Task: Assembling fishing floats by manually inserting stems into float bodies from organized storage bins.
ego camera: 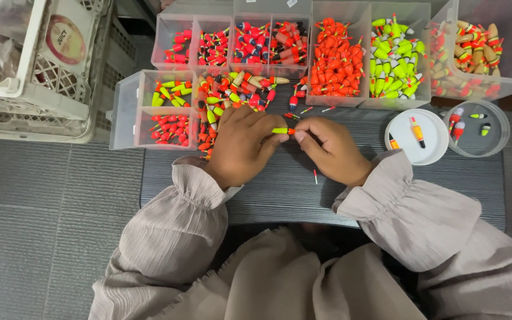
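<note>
A small yellow-green float (280, 130) with an orange tip lies level between both hands, above the dark ribbed mat (280, 195). The left hand (241, 145) pinches its yellow end with curled fingers; the right hand (333, 151) pinches the orange tip, fingers narrowed. A bare strip of mat lies toward the near edge, with one tiny red stem (315, 176) on it. Beyond the hands, clear compartment boxes (134, 109) hold sorted red, orange and yellow-green floats. To the right, a white lid (431, 148) carries two floats.
</note>
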